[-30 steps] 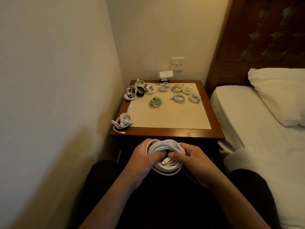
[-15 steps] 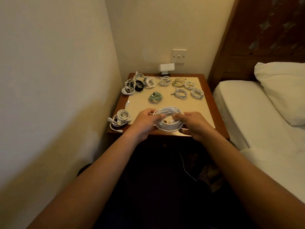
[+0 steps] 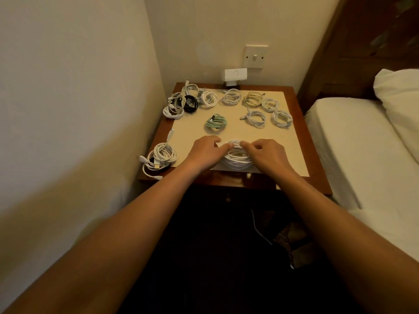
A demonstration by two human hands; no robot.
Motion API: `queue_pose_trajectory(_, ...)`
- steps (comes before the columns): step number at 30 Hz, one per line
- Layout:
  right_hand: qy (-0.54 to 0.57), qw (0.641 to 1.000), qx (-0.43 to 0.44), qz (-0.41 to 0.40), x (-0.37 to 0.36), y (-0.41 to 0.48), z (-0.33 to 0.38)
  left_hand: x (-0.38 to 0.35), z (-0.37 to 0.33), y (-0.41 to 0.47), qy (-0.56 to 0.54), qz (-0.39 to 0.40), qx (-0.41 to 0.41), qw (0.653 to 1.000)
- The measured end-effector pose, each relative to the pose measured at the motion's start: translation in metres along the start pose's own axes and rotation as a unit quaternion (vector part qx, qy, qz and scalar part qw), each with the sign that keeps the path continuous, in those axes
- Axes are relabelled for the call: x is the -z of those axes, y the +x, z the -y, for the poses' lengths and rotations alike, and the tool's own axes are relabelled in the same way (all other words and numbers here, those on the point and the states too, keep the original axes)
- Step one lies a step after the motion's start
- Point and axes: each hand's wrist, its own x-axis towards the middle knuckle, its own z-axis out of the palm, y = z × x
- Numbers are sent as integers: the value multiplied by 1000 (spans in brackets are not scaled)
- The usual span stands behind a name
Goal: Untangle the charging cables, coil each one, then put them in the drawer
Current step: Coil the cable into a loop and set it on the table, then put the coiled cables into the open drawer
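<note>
White cable coil (image 3: 237, 160) lies at the near edge of the nightstand (image 3: 317, 180). Left hand (image 3: 204, 152) and right hand (image 3: 267, 155) both curl round its sides. It is probably light, floppy and springy (loops may splay), so grip across the whole bundle.

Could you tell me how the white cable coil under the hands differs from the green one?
The white cable coil is bigger than the green cable coil. The left hand and right hand grip the white one at the front of the mat; the green one lies untouched farther back. Both are coiled.
</note>
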Motion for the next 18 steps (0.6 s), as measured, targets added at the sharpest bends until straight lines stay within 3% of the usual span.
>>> queue_pose_trajectory(11, 153, 986, 39, -52, 34, -103, -1, 17, 20, -100, -134, -130, -29, 982)
queue_pose_trajectory(14, 158, 987, 12, 31, 16, -129, -4, 14, 33, -132, -152, -98, 21, 983)
queue_pose_trajectory(18, 90, 985, -46, 143, -29, -131, -15, 0, 72, -147, -167, -72, 164, 970)
